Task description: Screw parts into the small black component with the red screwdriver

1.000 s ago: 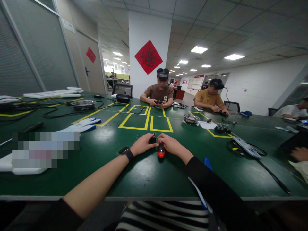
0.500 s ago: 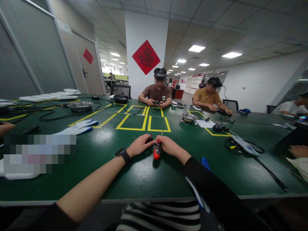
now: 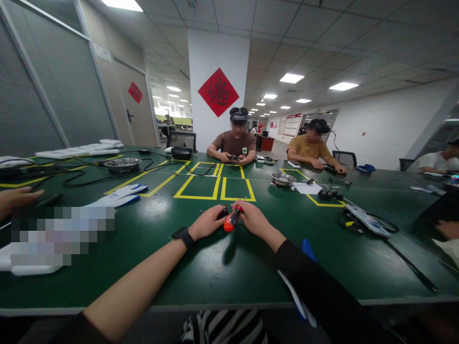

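Observation:
My right hand [image 3: 251, 217] is closed around a red and black screwdriver [image 3: 232, 220]. Its handle points back toward me and left, and the thin metal shaft sticks out beyond my fingers, away from me. Just left of it, my left hand [image 3: 208, 220] grips a small dark part with a metallic end [image 3: 224, 210], low over the green table [image 3: 172, 282]. My fingers cover most of this part, so its kind is unclear. A few tiny pieces [image 3: 201, 210] lie on the table beyond my left hand.
White and blue gloves [image 3: 124, 193] lie to the left, near a co-worker's hand [image 3: 21, 198]. Metal bowls [image 3: 122, 165], cables and small black parts [image 3: 330, 193] stand farther off. Two people sit opposite. Another glove [image 3: 296, 296] hangs at the table edge by my right sleeve.
The screwdriver's handle has swung left and slightly up, closer to the dark part. My left hand stays almost still. A co-worker's hand reaches farther in at the left.

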Demonstrator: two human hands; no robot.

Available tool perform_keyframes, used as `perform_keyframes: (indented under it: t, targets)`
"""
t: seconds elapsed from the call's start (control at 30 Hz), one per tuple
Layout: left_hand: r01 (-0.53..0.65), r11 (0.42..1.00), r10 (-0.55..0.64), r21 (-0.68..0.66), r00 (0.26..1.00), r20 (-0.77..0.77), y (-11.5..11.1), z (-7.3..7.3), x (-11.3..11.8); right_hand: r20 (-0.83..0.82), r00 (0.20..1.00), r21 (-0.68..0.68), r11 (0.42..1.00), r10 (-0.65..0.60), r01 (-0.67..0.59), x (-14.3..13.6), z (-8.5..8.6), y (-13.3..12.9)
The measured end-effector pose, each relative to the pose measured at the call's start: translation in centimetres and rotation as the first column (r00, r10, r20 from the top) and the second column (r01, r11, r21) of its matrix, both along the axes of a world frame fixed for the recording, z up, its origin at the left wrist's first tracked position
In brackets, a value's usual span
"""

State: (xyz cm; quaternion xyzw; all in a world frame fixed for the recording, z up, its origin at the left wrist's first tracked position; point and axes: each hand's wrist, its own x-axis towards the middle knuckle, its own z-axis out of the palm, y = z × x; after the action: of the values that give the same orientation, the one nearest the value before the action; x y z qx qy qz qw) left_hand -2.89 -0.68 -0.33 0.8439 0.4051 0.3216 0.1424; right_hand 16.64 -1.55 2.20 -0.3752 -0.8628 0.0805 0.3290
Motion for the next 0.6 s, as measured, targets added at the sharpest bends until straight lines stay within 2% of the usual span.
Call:
perform_keyframes:
  t: [0.2, 0.37, 0.6]
  targets:
    - [-0.001, 1.000, 0.000, 0.007, 1.000, 0.008, -0.12, 0.12, -0.08, -0.050, 0.998, 0.023, 0.999, -0.026, 0.027, -0.29, 0.18, -0.59]
    - [-0.013, 1.000, 0.014, 0.025, 1.000, -0.014, -0.26, 0.25, -0.09, -0.102, 0.988, -0.052, 0.992, -0.120, 0.115, -0.67, -0.10, -0.49]
    - [-0.016, 1.000, 0.017, 0.018, 1.000, -0.023, -0.19, 0.34, -0.18, -0.200, 0.971, 0.006, 0.991, -0.133, 0.137, -0.58, -0.03, -0.34]
